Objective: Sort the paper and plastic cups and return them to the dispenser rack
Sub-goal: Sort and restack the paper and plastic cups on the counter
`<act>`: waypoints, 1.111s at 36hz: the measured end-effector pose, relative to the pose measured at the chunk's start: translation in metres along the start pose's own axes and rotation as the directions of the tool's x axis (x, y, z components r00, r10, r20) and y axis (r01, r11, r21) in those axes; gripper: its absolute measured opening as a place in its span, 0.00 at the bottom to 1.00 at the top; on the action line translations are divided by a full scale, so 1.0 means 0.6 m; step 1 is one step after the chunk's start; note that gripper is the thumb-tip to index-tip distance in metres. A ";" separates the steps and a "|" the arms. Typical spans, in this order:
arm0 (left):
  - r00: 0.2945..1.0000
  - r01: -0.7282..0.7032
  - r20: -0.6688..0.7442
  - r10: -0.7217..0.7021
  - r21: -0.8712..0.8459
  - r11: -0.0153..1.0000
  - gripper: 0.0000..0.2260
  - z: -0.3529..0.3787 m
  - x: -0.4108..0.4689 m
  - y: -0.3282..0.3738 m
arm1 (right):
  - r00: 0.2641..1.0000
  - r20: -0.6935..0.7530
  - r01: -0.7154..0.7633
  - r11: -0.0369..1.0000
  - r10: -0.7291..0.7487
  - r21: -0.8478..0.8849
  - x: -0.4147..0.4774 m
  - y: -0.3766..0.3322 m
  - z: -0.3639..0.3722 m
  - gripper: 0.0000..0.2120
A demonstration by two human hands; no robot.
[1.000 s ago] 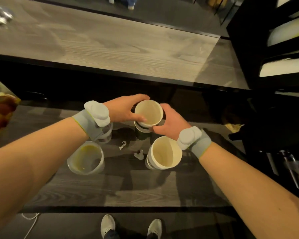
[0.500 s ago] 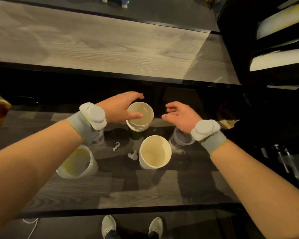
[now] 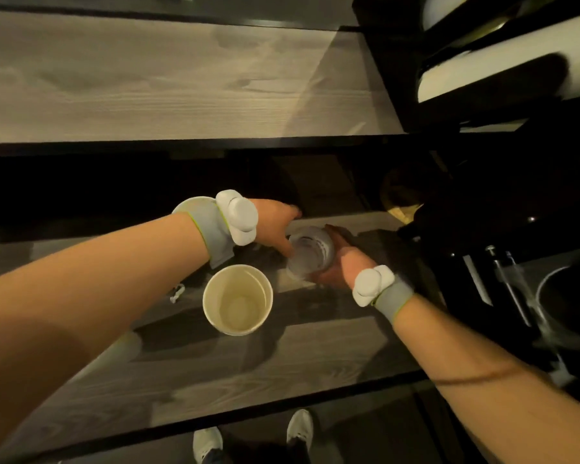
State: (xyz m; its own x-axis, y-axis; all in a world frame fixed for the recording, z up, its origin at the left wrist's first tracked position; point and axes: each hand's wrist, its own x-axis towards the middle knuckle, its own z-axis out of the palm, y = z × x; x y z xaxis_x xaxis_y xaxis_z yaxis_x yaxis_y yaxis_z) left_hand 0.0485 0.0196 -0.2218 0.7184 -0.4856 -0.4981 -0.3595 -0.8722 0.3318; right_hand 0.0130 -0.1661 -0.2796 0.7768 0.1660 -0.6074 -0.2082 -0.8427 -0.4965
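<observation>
Plastic cup [image 3: 310, 254], light, thin-walled, probably slick and crushable, wrapped mid-wall by curled fingers of right hand [image 3: 345, 267], fingers of left hand [image 3: 272, 222] touching its rim, hold unclear, paper cup [image 3: 237, 299] just beside them.

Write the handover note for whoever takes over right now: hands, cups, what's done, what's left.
Right hand: grips the clear plastic cup on the table.
Left hand: beside that cup, thumb by its rim; grip unclear.
Paper cup: upright, untouched, nearer the person.
Another cup rim shows behind the left wrist.
Done: these cups are not yet in the dispenser rack, upper right.
Left: sort and rack them.
</observation>
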 end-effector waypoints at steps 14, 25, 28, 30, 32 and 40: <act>1.000 -0.018 -0.024 0.015 -0.100 0.995 0.29 0.014 0.043 0.003 | 0.961 -0.266 0.127 0.980 -0.083 0.154 0.011 0.029 -0.010 0.44; 0.944 -0.262 -0.311 0.110 -0.506 0.822 0.36 -0.086 -0.085 -0.003 | 0.842 -0.344 0.474 0.874 -0.415 0.108 -0.120 -0.080 -0.122 0.38; 0.923 -0.286 -0.372 0.095 -0.503 0.815 0.37 -0.107 -0.137 -0.024 | 0.804 -0.347 0.540 0.837 -0.482 0.090 -0.143 -0.133 -0.123 0.37; 0.912 -0.288 -0.403 0.077 -0.496 0.819 0.38 -0.113 -0.179 -0.041 | 0.788 -0.327 0.575 0.814 -0.522 0.086 -0.156 -0.169 -0.113 0.36; 0.909 -0.293 -0.412 0.072 -0.505 0.812 0.38 -0.119 -0.207 -0.051 | 0.778 -0.322 0.593 0.799 -0.539 0.098 -0.164 -0.196 -0.109 0.36; 0.893 -0.298 -0.449 -0.027 -0.635 0.713 0.36 -0.098 -0.362 -0.160 | 0.732 -0.208 0.676 0.728 -0.648 0.111 -0.169 -0.341 -0.020 0.35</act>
State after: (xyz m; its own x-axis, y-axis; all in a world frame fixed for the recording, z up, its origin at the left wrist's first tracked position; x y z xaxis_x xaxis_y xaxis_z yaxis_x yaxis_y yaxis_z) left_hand -0.0380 0.2121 -0.0982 0.9189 -0.3833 -0.0937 -0.0921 -0.4392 0.8937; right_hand -0.0159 -0.0167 -0.1087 0.8277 0.5612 0.0061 0.3075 -0.4443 -0.8414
